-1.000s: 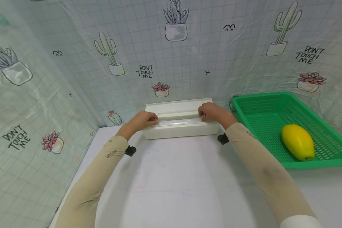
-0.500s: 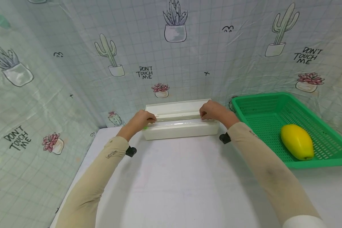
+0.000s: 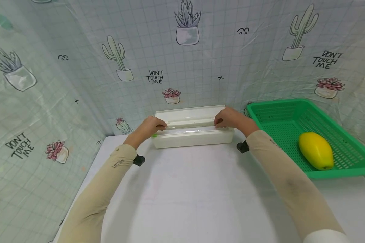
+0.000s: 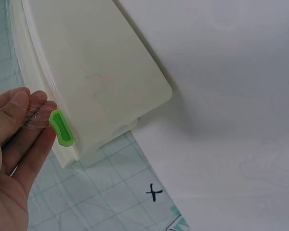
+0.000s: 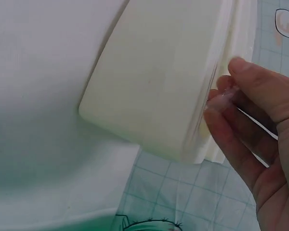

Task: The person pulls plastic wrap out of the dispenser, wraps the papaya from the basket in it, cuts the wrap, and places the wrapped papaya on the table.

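A white cling film dispenser (image 3: 194, 139) stands at the back of the table with its lid (image 3: 190, 112) raised behind. Clear film shines across its top between the two hands. At the left end, my left hand (image 3: 147, 129) pinches the cling film (image 4: 36, 119) between thumb and fingers, close to a green slide cutter (image 4: 62, 129). My right hand (image 3: 231, 119) pinches the film's other side near the right end; in the right wrist view its fingertips (image 5: 237, 65) meet right at the dispenser's edge.
To the right, a green plastic basket (image 3: 273, 133) holds a yellow papaya-like fruit (image 3: 315, 151). A cactus-print sheet (image 3: 140, 44) hangs right behind the dispenser and along the left side. White cloth (image 3: 182, 189) covers the table.
Both hands have lifted slightly at the dispenser's top, and the right has shifted a little to the right. The green cutter now shows beside the left hand in the head view.
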Tool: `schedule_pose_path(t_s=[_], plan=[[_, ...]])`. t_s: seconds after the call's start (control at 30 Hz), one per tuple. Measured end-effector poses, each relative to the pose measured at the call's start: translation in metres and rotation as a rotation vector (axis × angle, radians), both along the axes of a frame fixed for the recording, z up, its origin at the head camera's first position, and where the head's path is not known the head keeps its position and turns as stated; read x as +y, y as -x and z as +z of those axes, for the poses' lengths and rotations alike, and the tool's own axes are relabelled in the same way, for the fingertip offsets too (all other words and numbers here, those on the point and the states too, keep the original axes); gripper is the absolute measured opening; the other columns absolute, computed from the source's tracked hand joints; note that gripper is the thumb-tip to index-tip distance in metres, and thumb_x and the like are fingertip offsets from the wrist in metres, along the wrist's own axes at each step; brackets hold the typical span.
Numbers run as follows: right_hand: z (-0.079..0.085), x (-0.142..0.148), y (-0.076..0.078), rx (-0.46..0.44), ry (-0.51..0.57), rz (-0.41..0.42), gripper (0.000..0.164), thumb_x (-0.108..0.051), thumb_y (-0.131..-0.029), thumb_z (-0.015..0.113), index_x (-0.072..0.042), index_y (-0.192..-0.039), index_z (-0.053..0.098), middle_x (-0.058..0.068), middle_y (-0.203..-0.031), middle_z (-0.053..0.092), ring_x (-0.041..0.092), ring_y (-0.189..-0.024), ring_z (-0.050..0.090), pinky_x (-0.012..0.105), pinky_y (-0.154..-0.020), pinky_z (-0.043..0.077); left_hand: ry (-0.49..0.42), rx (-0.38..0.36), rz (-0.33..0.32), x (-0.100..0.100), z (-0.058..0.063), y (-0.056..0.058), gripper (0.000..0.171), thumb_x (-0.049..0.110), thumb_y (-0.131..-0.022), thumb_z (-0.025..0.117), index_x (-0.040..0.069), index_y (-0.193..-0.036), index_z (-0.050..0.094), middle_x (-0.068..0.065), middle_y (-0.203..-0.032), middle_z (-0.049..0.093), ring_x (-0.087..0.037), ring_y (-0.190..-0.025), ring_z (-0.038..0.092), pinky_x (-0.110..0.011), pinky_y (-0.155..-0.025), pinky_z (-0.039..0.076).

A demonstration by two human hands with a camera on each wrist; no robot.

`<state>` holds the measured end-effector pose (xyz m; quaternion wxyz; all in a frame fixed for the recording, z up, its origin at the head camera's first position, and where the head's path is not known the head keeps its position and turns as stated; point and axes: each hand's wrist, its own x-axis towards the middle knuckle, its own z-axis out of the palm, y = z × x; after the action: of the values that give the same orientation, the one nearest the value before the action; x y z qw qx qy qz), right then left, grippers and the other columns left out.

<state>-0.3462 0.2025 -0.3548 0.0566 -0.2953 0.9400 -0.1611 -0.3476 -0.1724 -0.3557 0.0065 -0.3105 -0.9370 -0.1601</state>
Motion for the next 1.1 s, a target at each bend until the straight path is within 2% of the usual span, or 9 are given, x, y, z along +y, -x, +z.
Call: schedule_pose_path(t_s=[0.2,0.33,0.6,0.87,1.0,1.1], plan=[[0.000,0.002,0.000,0.056,0.028,0.004,0.012,-0.008,-0.096,0.071,-0.002,-0.103,0.078,0.008,-0.096,0.076,0.017,-0.080,0.065,0.036,-0.078,0.056,0.002,-0.018,0.007,-0.002,0.000,0.003,0.020,0.006,-0.097,0.067,0.001,-0.114,0.077,-0.013,-0.109,0.076,-0.028,-0.099,0.072,-0.039,-0.085,0.060],[0.005,0.002,-0.002,0.040,0.053,-0.023,0.014,-0.009,-0.096,0.070,-0.002,-0.105,0.078,0.009,-0.097,0.076,0.018,-0.081,0.067,0.035,-0.077,0.058,0.005,-0.020,0.016,-0.004,0.001,0.004,0.021,0.008,-0.097,0.068,0.002,-0.114,0.077,-0.012,-0.108,0.076,-0.026,-0.097,0.072,-0.038,-0.083,0.060],[0.012,0.005,-0.006,-0.009,0.089,-0.092,0.018,-0.012,-0.099,0.067,-0.002,-0.111,0.077,0.010,-0.098,0.076,0.020,-0.086,0.069,0.035,-0.078,0.058,-0.042,-0.001,-0.012,-0.007,0.003,0.004,0.020,0.008,-0.096,0.068,0.001,-0.113,0.077,-0.012,-0.103,0.077,-0.026,-0.092,0.072,-0.038,-0.081,0.060],[0.017,0.007,-0.008,0.022,0.075,-0.034,0.019,-0.012,-0.099,0.067,0.000,-0.110,0.076,0.010,-0.089,0.076,0.022,-0.080,0.070,0.035,-0.074,0.058,-0.039,0.006,0.000,-0.008,0.006,0.002,0.020,0.010,-0.096,0.069,0.003,-0.113,0.077,-0.011,-0.104,0.077,-0.025,-0.094,0.072,-0.037,-0.083,0.060],[0.020,0.009,-0.009,0.037,0.073,-0.009,0.020,-0.012,-0.098,0.068,0.001,-0.110,0.076,0.011,-0.089,0.076,0.024,-0.081,0.072,0.036,-0.075,0.060,-0.059,0.030,-0.016,-0.009,0.007,0.004,0.019,0.009,-0.096,0.070,0.001,-0.111,0.078,-0.012,-0.103,0.077,-0.026,-0.093,0.072,-0.038,-0.082,0.060],[0.024,0.011,-0.009,0.039,0.081,0.014,0.020,-0.011,-0.099,0.067,0.002,-0.111,0.076,0.013,-0.092,0.076,0.025,-0.082,0.073,0.036,-0.076,0.060,-0.054,0.035,-0.027,-0.008,0.011,0.004,0.019,0.008,-0.096,0.069,0.000,-0.112,0.077,-0.013,-0.104,0.077,-0.026,-0.094,0.072,-0.038,-0.083,0.060]])
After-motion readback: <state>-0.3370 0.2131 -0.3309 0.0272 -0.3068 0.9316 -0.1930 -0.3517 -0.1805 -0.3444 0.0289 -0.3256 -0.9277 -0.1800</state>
